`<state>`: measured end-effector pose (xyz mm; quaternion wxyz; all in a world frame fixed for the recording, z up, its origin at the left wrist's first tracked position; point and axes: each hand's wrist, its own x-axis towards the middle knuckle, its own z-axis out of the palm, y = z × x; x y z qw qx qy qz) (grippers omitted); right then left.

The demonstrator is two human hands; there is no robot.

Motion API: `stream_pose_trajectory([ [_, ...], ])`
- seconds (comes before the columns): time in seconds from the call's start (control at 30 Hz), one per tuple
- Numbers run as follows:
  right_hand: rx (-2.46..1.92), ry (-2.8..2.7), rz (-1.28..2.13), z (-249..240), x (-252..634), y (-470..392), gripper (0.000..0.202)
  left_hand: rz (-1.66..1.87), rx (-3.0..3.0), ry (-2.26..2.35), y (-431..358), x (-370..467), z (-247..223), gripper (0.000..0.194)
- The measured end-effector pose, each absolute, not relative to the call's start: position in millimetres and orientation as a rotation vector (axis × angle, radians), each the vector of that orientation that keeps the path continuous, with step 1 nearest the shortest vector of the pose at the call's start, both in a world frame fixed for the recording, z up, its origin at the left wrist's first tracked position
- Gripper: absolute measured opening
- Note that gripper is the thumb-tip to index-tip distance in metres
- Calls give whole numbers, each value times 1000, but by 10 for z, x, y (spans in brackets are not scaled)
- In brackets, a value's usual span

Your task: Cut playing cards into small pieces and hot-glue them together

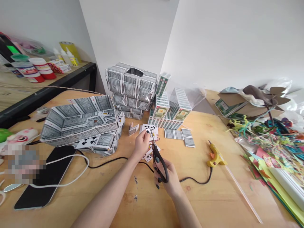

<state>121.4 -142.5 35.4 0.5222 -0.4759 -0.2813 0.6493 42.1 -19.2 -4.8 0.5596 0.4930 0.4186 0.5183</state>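
Observation:
My left hand (142, 143) pinches a playing card (153, 132) above some loose face-up cards (148, 155) at mid table. In my right hand (167, 177) are black-handled scissors (161, 163), their blades pointing up at the card. Left of my hands, an open box made of patterned cards (80, 118) rests tilted on another card-built piece (104, 144). Behind stands a taller card-built box (133, 85) with an opening in its top. A small folded card piece (133, 129) is beside my left hand, and joined face-down cards (180, 135) lie to the right.
Stacked card packs (163, 110) stand at the back. A yellow glue gun (215, 155) with a black cord and a clear stick (243, 194) lie right. Craft scraps (273, 136) fill the far right. A black phone (45, 180) and white cable (71, 182) lie left.

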Motion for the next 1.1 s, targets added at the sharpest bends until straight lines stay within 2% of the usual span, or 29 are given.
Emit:
stream_pose_trajectory([
  [0.3, -1047, -583, 1586, 378, 1239, -1434, 28, 1132, 880, 798, -224, 475, 90, 20],
  [0.47, -946, -490, 1685, 405, 1313, -1520, 35, 1170, 771, 743, -169, 450, 88, 21],
  [0.67, -1020, -464, 1776, 373, 1511, -1765, 41, 1147, 657, 755, -106, 411, 59, 24],
  [0.83, -1467, -779, 1386, 412, 1769, -1888, 46, 1122, 660, 721, -103, 401, 46, 24],
  [1.0, -2058, -1204, 656, 401, 2106, -1868, 46, 1121, 735, 771, -115, 404, 43, 27],
  [1.1, -2271, -1514, 342, 359, 2297, -1827, 45, 1126, 786, 790, -127, 394, 50, 27],
])
